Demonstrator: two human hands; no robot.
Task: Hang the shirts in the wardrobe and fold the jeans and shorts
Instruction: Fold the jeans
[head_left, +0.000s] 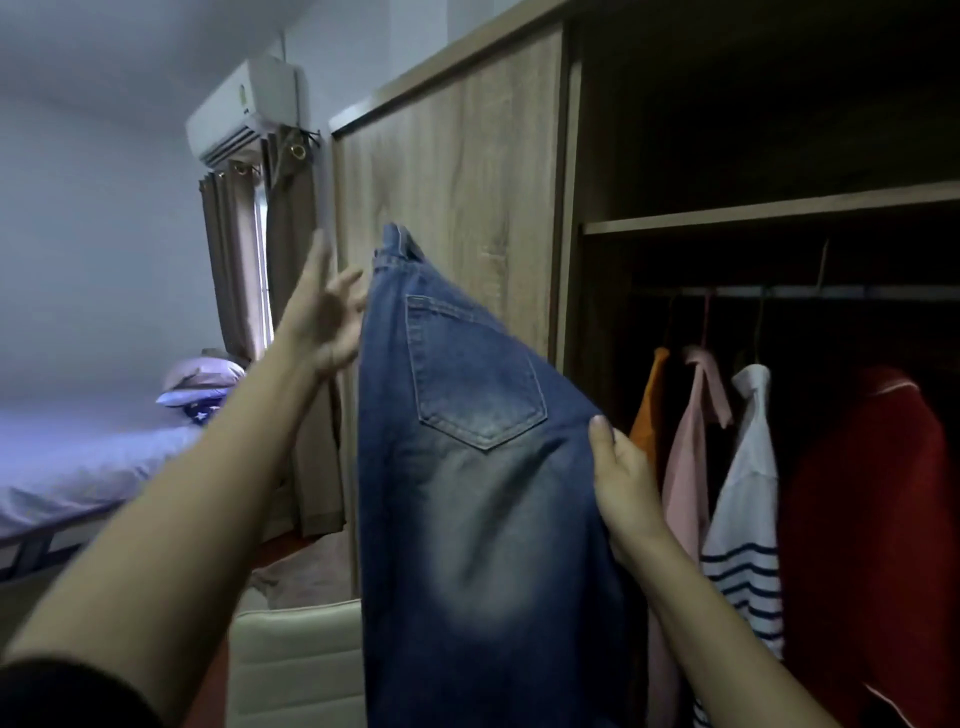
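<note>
A pair of blue jeans (467, 493) hangs in the air in front of me, back pocket facing me and waistband up. My right hand (623, 483) grips the jeans' right edge, thumb on the denim. My left hand (327, 317) is raised beside the jeans' upper left edge with its fingers spread; it is blurred and I see no cloth held in it. The open wardrobe (769, 213) on the right has a rail with an orange shirt (649, 410), a pink shirt (691, 467), a white navy-striped shirt (748, 514) and a red garment (872, 519) hanging.
The wardrobe's wooden sliding door (467, 171) stands behind the jeans. A bed (78, 467) with lilac sheets and pillows is at the left. Brown curtains (244, 260) and an air conditioner (244, 109) are on the far wall. A cream padded seat (296, 660) sits low in front.
</note>
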